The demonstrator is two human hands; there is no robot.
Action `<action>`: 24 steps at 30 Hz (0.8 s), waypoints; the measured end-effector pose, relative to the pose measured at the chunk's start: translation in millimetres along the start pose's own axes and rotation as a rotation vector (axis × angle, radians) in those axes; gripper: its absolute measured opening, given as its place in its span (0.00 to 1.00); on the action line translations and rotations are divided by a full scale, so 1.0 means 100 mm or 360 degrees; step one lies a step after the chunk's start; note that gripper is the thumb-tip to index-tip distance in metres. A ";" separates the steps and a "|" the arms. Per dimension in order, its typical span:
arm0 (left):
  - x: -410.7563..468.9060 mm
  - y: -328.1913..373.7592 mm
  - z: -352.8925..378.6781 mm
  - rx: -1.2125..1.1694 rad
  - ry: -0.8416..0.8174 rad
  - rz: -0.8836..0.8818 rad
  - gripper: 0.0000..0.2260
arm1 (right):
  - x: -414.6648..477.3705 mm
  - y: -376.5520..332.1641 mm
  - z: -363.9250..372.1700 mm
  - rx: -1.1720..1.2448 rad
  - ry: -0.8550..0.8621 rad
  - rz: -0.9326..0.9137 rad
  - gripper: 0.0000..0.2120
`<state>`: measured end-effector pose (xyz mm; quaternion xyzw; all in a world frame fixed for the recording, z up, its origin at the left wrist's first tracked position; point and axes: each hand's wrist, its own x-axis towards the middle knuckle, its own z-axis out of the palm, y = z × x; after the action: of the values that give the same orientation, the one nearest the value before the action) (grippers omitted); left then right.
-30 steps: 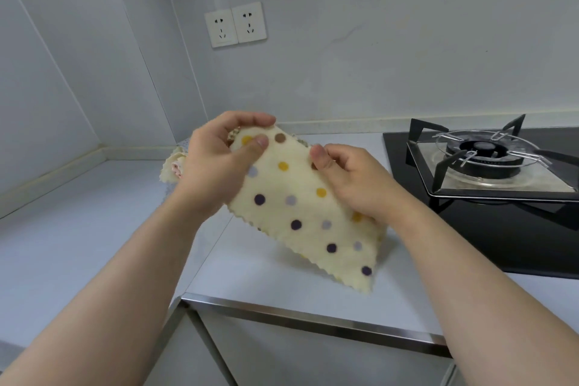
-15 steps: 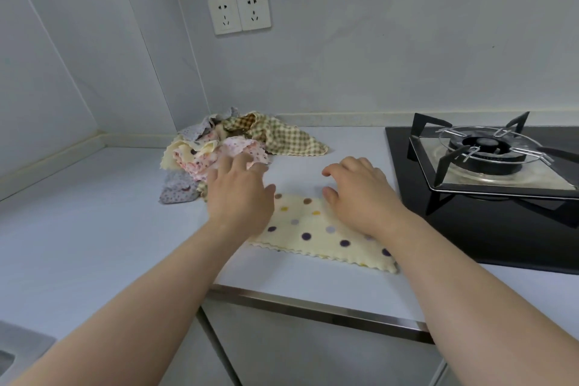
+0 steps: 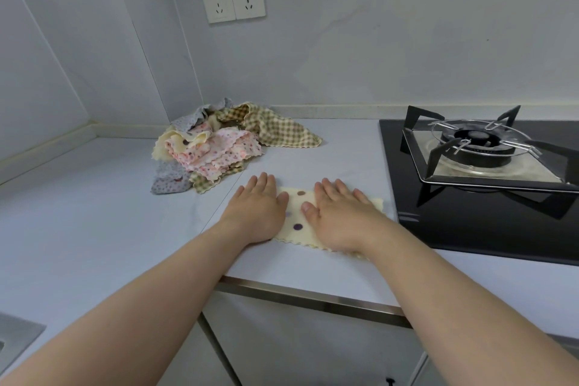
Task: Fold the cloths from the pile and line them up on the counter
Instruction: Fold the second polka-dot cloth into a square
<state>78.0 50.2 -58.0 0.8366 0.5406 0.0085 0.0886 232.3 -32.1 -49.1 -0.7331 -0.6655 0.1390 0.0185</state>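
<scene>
The person stands at the white counter (image 3: 94,213) with both arms stretched forward. The left hand (image 3: 255,213) lies flat, fingers straight and close together, and it presses the left end of a cream dotted cloth (image 3: 295,209). The right hand (image 3: 340,218) is flat in the same way, palm down on the right part of this cloth, holding nothing. So neither hand grips; they only press. The dotted cloth lies flat on the counter near its front edge as a long strip, and its right end is just beside the black gas stove (image 3: 482,150). Between the two hands I can see brown and purple dots on it. Further back and to the left, near the corner of the walls, is the pile of cloths (image 3: 216,147), unfolded: pink flowered, grey flowered, cream and brown checked pieces heaped together, apart from the dotted cloth. On the wall (image 3: 376,41) above the pile are two white sockets (image 3: 233,0)
</scene>
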 end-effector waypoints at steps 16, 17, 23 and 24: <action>0.05 -0.28 -0.14 -0.0071 0.0621 -0.0132 0.11 | -0.09 0.30 -0.27 -0.0105 0.0476 0.0030 0.15; 0.06 -0.30 -0.16 -0.0124 0.0613 -0.0140 0.10 | -0.08 0.29 -0.26 -0.0120 0.0462 0.0012 0.14; 0.06 -0.32 -0.22 -0.0617 0.0679 -0.0135 0.04 | -0.08 0.30 -0.30 0.0124 0.0375 0.0016 0.09; 0.06 -0.32 -0.23 -0.0677 0.0712 -0.0119 0.05 | -0.10 0.30 -0.31 0.0219 0.0343 -0.0013 0.08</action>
<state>49.2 71.8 -40.5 0.7562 0.5630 0.3022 0.1407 267.8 -40.0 -23.7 -0.7382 -0.6515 0.1048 0.1405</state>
